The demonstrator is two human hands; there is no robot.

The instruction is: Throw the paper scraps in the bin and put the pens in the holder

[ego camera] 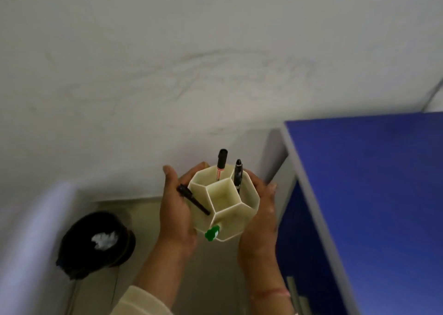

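Observation:
I hold a cream honeycomb pen holder in the air between both hands. My left hand grips its left side and my right hand its right side. Several pens stand in its outer cells: a black-capped pen with a red band, a black pen, a slanted black pen on the left, and a green-capped marker at the near edge. The centre cell is empty. Down on the floor at the left stands a black bin with crumpled white paper scraps inside.
A blue table top with a grey edge fills the right side, its corner close to my right hand. A white wall rises ahead. A pale rounded surface lies at the left, next to the bin.

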